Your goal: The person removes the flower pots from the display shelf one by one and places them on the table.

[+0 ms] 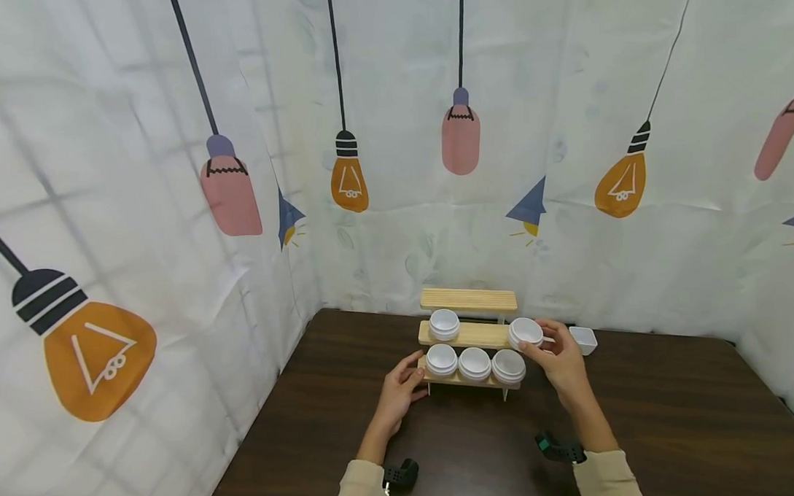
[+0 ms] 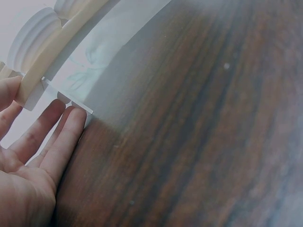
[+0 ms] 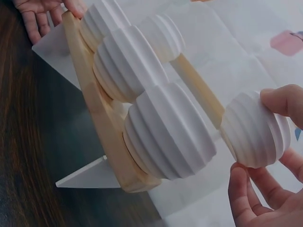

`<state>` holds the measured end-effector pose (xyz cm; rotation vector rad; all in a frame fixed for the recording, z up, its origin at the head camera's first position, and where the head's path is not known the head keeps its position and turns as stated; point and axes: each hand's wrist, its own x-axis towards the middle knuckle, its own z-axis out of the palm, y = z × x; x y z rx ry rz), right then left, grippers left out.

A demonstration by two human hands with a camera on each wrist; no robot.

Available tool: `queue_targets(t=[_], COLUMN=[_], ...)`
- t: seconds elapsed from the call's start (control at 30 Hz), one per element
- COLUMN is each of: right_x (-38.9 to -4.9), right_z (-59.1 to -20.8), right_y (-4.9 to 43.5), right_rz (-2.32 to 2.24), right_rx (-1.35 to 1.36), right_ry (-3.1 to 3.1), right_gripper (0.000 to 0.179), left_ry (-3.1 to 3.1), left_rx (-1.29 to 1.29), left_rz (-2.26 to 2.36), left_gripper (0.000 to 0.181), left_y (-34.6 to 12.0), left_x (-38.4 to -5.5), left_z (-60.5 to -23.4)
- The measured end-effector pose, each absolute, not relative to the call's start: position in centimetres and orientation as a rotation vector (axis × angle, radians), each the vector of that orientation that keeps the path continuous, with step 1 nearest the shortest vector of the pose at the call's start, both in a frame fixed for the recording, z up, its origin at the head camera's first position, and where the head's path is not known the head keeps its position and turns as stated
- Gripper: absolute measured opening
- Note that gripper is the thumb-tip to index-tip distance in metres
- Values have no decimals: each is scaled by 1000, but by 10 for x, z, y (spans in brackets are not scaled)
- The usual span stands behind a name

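A stepped wooden stand (image 1: 472, 335) with three tiers and clear supports stands on the table. My left hand (image 1: 400, 392) holds the left end of its lowest tier; in the left wrist view the thumb (image 2: 8, 90) is at the board's end, other fingers beside the clear support (image 2: 68, 97). Three white ribbed pots, among them the middle pot (image 1: 475, 364), stand in a row on that tier. Another white pot (image 1: 444, 324) sits at the left of the middle tier. My right hand (image 1: 561, 359) grips a white pot (image 3: 253, 130) at that tier's right end, thumb on its rim.
The top tier (image 1: 468, 299) of the stand is bare wood. A small white square dish (image 1: 584, 339) is on the dark wooden table (image 1: 678, 406), right of my right hand. White patterned curtains (image 1: 397, 255) hang behind and at the left.
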<state>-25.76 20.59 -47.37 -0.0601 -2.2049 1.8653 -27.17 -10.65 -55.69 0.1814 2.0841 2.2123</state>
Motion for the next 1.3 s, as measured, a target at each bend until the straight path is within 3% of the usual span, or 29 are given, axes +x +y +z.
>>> queue_targets(t=[1.3], right_x=[-253], right_z=[-481], right_y=[245], right_rz=[1683], right_rx=[-190], right_ry=[-2255], right_gripper=[60], left_ry=[2090], left_rx=[191], left_rz=[2200], left_gripper=[47], left_y=[-106], left_x=[-269], left_z=[-553])
